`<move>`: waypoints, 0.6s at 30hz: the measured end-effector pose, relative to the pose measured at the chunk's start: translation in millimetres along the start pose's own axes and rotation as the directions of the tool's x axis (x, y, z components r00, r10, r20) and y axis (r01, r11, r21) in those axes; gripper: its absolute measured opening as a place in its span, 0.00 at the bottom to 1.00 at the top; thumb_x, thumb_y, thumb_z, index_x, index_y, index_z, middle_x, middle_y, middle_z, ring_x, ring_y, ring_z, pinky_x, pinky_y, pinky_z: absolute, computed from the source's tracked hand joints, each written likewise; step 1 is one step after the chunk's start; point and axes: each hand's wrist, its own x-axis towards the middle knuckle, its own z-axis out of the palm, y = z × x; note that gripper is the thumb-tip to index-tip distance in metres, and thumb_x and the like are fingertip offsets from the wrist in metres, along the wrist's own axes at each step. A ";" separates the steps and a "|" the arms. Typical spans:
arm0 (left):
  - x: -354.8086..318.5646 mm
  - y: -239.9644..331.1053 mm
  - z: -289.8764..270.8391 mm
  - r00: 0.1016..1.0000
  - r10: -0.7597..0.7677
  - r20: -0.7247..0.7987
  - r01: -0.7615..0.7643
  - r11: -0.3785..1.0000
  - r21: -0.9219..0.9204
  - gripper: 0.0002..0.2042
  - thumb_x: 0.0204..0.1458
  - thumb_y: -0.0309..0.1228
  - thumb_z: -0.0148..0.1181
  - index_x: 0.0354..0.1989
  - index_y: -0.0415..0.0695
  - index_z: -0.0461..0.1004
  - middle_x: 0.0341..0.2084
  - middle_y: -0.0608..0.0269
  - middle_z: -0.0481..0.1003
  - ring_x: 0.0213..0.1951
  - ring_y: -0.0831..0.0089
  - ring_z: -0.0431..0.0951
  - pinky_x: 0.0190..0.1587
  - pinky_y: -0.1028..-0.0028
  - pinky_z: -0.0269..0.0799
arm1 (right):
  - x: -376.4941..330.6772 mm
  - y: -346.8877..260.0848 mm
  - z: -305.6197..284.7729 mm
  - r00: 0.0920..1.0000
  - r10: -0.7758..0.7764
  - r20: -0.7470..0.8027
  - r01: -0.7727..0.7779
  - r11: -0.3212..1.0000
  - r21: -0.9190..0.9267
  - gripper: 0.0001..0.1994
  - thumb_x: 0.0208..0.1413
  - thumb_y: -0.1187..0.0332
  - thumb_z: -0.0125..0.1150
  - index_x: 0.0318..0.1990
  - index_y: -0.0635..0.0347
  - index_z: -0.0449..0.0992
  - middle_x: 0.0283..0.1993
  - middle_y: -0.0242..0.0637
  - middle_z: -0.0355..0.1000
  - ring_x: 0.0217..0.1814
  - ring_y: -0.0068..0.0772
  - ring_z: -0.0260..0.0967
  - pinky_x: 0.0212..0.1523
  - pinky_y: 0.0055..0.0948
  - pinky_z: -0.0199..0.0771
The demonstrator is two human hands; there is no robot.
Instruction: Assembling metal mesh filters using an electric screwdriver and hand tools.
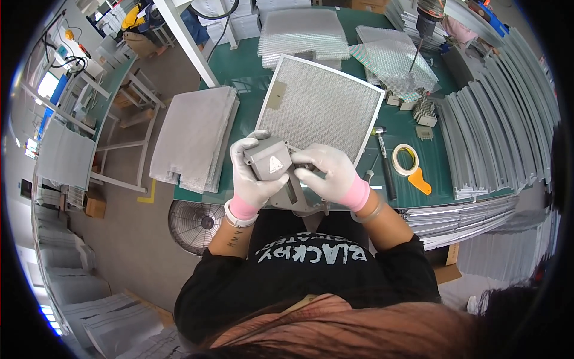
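My left hand (pixel 246 179), in a white glove with a pink cuff, is wrapped round a grey box-shaped housing (pixel 269 160) that carries a white triangular label. My right hand (pixel 329 173), gloved likewise, has its thumb and fingers pinched together at the housing's right side; whatever lies between them is hidden. Below the hands, a grey slotted metal part (pixel 293 194) shows at the table's near edge. Just beyond lies a mesh filter panel (pixel 323 96) in a thin white frame, tilted on the green table, with a tan patch at its left edge.
Grey mesh sheets (pixel 194 134) are stacked at left; bubble wrap (pixel 305 33) lies behind. On the right are a hammer (pixel 385 161), a tape roll (pixel 405 160), a yellow scraper (pixel 420 181), several grey housings (pixel 424 113) and upright frames (pixel 496 119). A power driver (pixel 426 24) hangs above.
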 end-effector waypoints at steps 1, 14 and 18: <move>-0.2 -1.3 -0.2 1.000 -0.001 0.000 0.001 1.000 0.000 0.41 0.34 0.16 0.71 0.58 0.48 0.55 0.59 0.50 0.60 0.57 0.62 0.70 0.60 0.61 0.70 | 0.2 0.2 2.2 1.000 0.001 0.000 -0.001 1.000 0.001 0.10 0.52 0.71 0.64 0.43 0.59 0.78 0.35 0.42 0.75 0.37 0.47 0.74 0.40 0.39 0.75; 3.2 5.8 -5.9 0.962 0.199 0.186 -0.242 0.937 0.253 0.40 0.36 0.16 0.72 0.58 0.50 0.55 0.59 0.46 0.60 0.57 0.59 0.69 0.55 0.61 0.74 | -5.1 -0.1 7.4 0.992 -0.080 -0.097 0.079 0.997 -0.010 0.06 0.52 0.79 0.60 0.38 0.61 0.75 0.31 0.42 0.72 0.34 0.46 0.72 0.37 0.39 0.73; 18.2 22.9 -2.4 0.948 0.298 0.108 -0.317 0.904 0.286 0.40 0.35 0.18 0.73 0.58 0.49 0.55 0.58 0.45 0.61 0.57 0.58 0.70 0.56 0.60 0.73 | -11.6 3.6 13.1 0.997 -0.059 -0.048 0.060 0.998 0.010 0.05 0.53 0.75 0.59 0.38 0.60 0.76 0.32 0.42 0.72 0.36 0.49 0.73 0.38 0.42 0.74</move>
